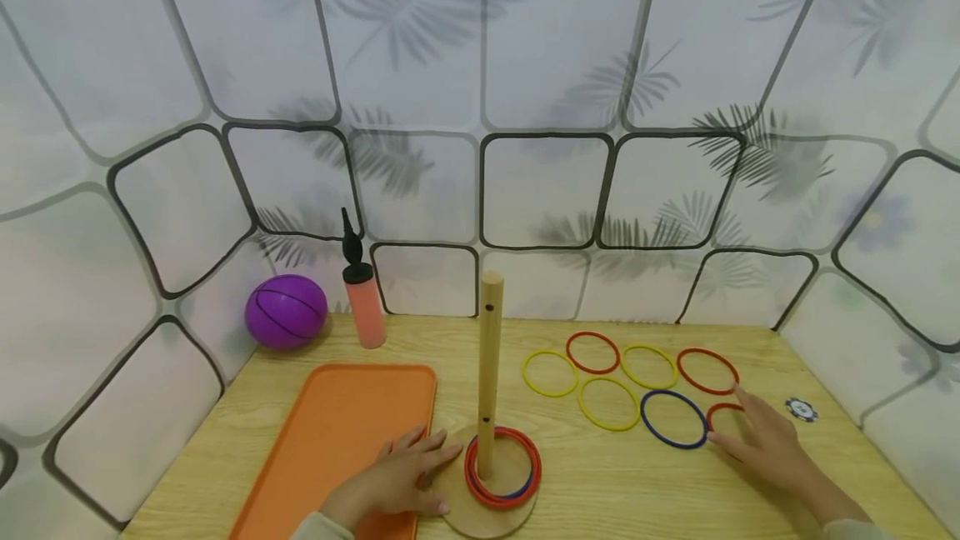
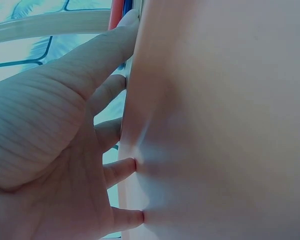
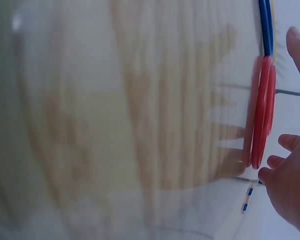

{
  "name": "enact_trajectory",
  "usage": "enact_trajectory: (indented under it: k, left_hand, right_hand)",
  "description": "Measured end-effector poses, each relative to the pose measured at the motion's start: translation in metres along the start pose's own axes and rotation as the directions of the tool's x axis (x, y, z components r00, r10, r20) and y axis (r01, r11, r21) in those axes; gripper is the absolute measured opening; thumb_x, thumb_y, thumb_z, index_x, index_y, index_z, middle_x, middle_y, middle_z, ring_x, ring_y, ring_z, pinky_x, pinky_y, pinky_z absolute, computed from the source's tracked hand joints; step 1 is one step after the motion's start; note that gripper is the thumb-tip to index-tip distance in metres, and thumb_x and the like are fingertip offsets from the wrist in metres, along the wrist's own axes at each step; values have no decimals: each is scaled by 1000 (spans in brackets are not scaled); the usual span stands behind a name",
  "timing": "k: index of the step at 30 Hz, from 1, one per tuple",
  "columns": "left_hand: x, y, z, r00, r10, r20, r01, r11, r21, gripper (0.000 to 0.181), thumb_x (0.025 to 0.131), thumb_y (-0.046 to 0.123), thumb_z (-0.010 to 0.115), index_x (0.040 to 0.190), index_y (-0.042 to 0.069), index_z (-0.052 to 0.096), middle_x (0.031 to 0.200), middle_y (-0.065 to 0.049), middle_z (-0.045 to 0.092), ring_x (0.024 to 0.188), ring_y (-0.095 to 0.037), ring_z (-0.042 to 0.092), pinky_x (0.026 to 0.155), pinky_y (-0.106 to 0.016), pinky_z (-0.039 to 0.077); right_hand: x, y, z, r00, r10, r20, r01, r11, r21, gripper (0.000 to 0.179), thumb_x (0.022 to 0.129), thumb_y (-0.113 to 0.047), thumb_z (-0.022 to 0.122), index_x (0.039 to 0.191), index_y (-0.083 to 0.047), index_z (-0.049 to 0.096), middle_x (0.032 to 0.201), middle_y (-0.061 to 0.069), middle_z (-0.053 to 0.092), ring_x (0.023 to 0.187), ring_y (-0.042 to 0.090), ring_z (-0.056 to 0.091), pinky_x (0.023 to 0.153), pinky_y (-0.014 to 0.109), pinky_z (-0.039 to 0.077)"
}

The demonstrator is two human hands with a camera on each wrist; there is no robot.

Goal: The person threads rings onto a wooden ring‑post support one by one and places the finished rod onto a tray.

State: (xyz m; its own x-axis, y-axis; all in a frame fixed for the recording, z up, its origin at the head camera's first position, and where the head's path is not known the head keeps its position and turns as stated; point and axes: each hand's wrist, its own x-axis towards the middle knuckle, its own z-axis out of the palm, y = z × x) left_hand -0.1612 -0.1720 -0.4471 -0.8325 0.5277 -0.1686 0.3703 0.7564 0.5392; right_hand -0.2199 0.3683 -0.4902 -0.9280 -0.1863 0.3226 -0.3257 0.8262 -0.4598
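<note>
A wooden post (image 1: 491,357) stands upright on a round wooden base (image 1: 483,527). Several red rings (image 1: 536,473) and a blue ring (image 1: 517,493) lie around its foot. My left hand (image 1: 397,473) rests with spread fingers on the base's left edge and over the side of an orange tray (image 1: 360,407). At the right, my right hand (image 1: 772,440) hangs just above a red ring (image 1: 722,408), which it partly hides. In the right wrist view, that hand's fingers are spread beside the red ring (image 3: 264,110), seen edge-on, with a gap between them.
Beyond the right hand lie a blue ring (image 1: 647,417), yellow rings (image 1: 580,407) and more red rings (image 1: 679,363). A poker chip (image 1: 802,409) is at the far right. A purple ball (image 1: 287,312) and a pink hand pump (image 1: 365,307) stand at the back left, near the patterned wall.
</note>
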Motion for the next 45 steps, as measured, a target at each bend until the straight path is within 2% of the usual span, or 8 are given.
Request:
enact_trajectory:
  k: [6,15,23,29,34,37,45]
  left_hand:
    - [0,0,-1,1000,-1,4,1,1000,-5,73,78,42,74,142,20,46,149,-17,35,137,-49,17,99,-73,9]
    - [0,-1,0,1000,-5,4,5,1000,-8,73,78,45,73,142,23,46,149,-17,34,137,-48,17,100,-72,10]
    - [2,-1,1,1000,1,18,-1,1000,16,73,79,47,71,143,26,44,149,-16,34,137,-47,18,98,-73,11]
    - [3,-3,0,1000,3,17,-3,1000,16,72,79,46,71,143,26,44,150,-16,33,137,-48,18,98,-74,11]
    - [4,-3,1,1000,7,10,-7,1000,20,72,79,46,71,143,26,44,150,-16,34,137,-48,18,98,-74,12]
    - [4,-4,2,1000,4,8,-4,1000,21,73,79,46,71,143,27,44,150,-16,34,137,-48,18,98,-73,11]
    - [3,-4,3,1000,-5,13,5,1000,13,72,78,45,72,143,27,45,150,-15,33,138,-47,17,99,-73,11]
  right_hand:
    - [-5,13,-4,991,75,110,-72,997,-32,95,83,-36,70,144,13,17,131,50,24,115,67,22,91,74,12]
    - [-7,15,-2,991,57,118,-51,997,-53,89,82,-37,70,139,16,27,128,50,29,114,66,25,91,72,16]
    - [-5,13,-6,978,102,180,-87,992,-89,81,85,-39,68,137,14,35,129,47,31,113,64,27,86,72,24]
    - [-3,12,-8,979,108,172,-93,991,-95,82,83,-40,70,135,15,37,125,42,37,110,60,34,84,71,29]
    - [-3,11,-6,988,93,120,-82,992,-100,84,78,-38,75,132,16,39,120,42,40,108,58,37,84,69,30]
    - [-3,11,-6,991,94,100,-86,993,-82,87,76,-36,78,131,18,37,121,42,37,108,57,35,85,69,30]
    - [-4,11,-7,986,127,112,-120,991,-61,95,76,-37,77,132,23,29,125,46,32,111,59,32,87,70,28]
